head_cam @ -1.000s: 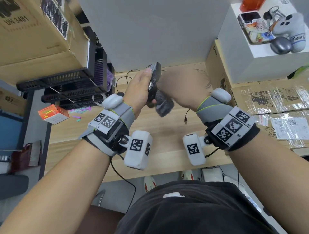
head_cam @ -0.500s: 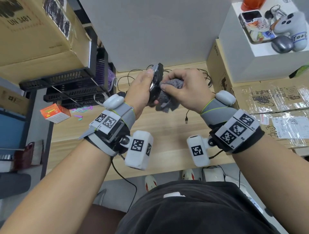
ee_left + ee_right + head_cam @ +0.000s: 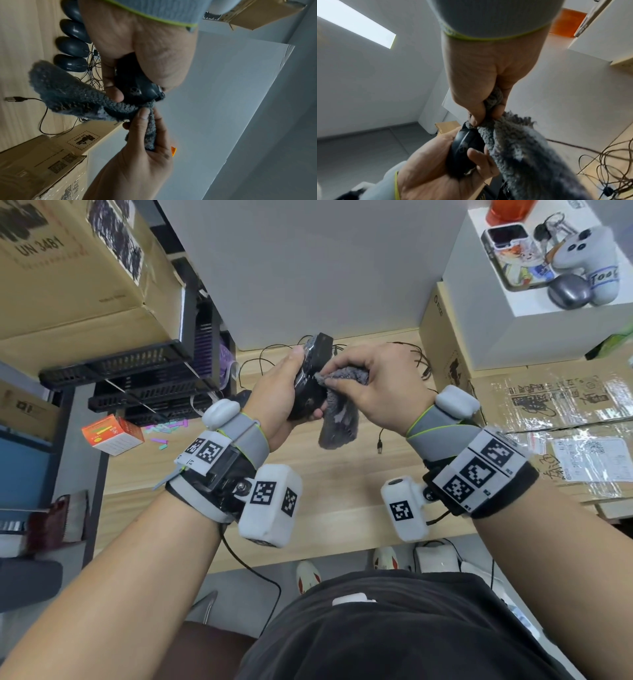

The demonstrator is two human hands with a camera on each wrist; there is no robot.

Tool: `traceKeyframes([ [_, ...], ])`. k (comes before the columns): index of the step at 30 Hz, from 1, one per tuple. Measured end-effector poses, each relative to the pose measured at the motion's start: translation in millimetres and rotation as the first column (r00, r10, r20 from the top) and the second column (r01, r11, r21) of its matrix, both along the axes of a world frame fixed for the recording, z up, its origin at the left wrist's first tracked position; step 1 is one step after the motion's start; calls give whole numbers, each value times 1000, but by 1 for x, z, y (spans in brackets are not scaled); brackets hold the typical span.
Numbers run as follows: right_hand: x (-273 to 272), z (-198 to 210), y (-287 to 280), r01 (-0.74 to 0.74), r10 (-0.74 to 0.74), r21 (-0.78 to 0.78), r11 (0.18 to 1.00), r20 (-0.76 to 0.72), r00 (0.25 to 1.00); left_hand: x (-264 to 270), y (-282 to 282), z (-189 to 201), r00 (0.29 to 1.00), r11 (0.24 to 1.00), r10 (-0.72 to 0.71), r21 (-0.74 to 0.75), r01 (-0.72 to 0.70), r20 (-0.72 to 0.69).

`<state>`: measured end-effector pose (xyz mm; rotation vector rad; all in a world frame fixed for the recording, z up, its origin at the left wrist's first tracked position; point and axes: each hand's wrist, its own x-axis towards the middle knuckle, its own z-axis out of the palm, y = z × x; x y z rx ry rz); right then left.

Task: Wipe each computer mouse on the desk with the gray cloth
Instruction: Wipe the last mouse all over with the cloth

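My left hand [image 3: 286,392] grips a black computer mouse [image 3: 313,378] held on edge above the wooden desk [image 3: 325,484]; the same mouse [image 3: 137,88] shows between thumb and fingers in the left wrist view. My right hand [image 3: 370,381] pinches a fluffy gray cloth [image 3: 339,412] and presses a bunched part against the mouse's side, the rest hanging down. In the right wrist view the cloth [image 3: 522,148] touches the mouse [image 3: 464,148]. Several more black mice [image 3: 72,46] lie in a row on the desk, cables tangled behind them.
A loose USB plug [image 3: 379,447] and thin cables [image 3: 270,354] lie on the desk. Cardboard boxes [image 3: 548,419] stand at the right, black trays [image 3: 137,378] and a carton at the left, a white box [image 3: 534,302] with small items at back right.
My right hand has brought the cloth up from below the mouse and now presses it against the mouse's side. The left hand keeps hold of the mouse.
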<state>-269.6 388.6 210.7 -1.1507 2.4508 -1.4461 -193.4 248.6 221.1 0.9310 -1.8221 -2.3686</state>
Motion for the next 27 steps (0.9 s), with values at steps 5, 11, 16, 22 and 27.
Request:
traceKeyframes([
  [5, -2, -5, -1, 35, -17, 131, 991, -139, 990, 2, 3, -2, 1000, 999, -4, -34, 4, 14],
  [11, 4, 1, -8, 8, 7, 91, 996, -161, 987, 0, 3, -4, 1000, 997, -14, -79, 16, 27],
  [16, -12, -8, 4, 143, -107, 244, 959, -153, 982, 1, 4, 0, 1000, 999, 11, -31, -10, 23],
  [22, 6, -5, -3, 125, -132, -82, 989, -90, 987, -7, 4, -4, 998, 998, 55, 25, -55, 11],
  [27, 29, -24, -11, -81, 75, -37, 996, -138, 988, -12, -3, -3, 989, 975, 143, 169, -146, 31],
])
